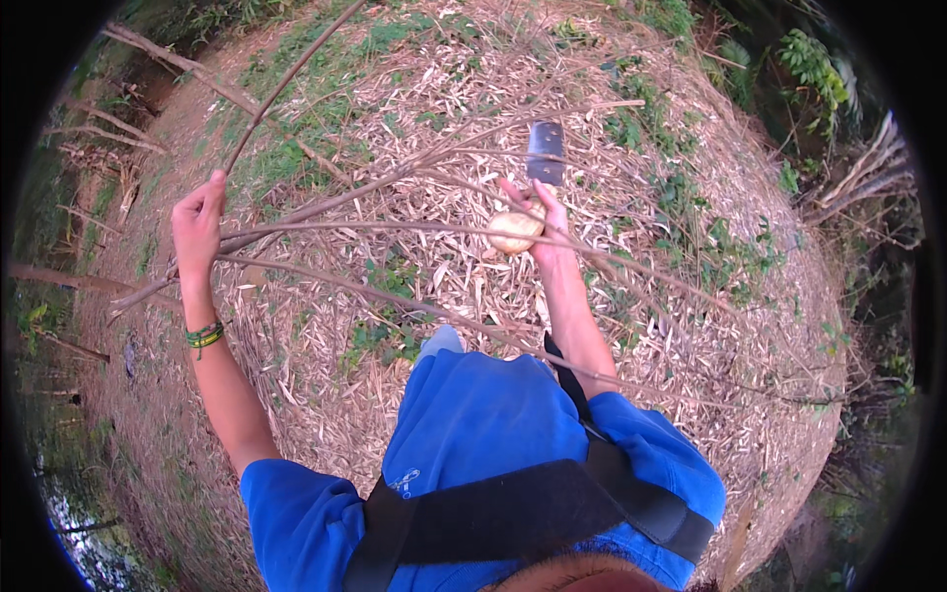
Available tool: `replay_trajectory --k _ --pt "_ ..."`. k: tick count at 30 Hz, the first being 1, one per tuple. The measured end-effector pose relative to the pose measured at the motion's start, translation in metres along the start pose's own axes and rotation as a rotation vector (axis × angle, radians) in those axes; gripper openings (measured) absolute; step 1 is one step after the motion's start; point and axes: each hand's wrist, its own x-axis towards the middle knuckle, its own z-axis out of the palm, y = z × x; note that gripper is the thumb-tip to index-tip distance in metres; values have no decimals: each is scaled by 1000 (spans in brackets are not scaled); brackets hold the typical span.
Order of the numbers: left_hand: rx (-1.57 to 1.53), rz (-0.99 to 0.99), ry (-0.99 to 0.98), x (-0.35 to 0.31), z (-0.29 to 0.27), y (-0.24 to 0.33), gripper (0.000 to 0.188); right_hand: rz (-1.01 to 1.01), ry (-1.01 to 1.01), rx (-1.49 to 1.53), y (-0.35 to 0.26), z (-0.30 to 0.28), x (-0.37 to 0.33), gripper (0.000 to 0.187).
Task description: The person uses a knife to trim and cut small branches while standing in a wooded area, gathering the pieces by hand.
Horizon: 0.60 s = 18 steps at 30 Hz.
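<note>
My left hand (pixel 198 219) is raised at the left, its fist closed round the thick ends of several thin, bare branches (pixel 345 204). One dark stem rises from this fist toward the top of the view, while the forked ones fan out to the right. My right hand (pixel 554 225) grips a chopping knife. Its broad grey blade (pixel 546 166) points away from me, and a rounded, pale wooden handle (pixel 515 233) bulges beside the palm. Thin twigs cross in front of the blade and the right hand. Whether they touch the blade, I cannot tell.
Dry leaf litter (pixel 473 89) and patches of green weeds (pixel 390 331) cover the sloping ground. Thin trunks and fallen poles (pixel 182 64) stand or lie at the left. A heap of bare branches (pixel 868 178) and leafy bushes (pixel 819 69) border the right.
</note>
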Motion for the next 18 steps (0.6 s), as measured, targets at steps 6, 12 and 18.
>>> replay_trajectory --k 6,12,18 --pt "-152 59 76 18 55 64 53 -354 -33 86 -65 3 -21 9" --pt "-509 126 188 57 83 91 57 -633 -256 70 -160 65 -19 6" --pt "-250 201 306 85 68 128 46 -726 -405 -172 -238 228 -60 9"
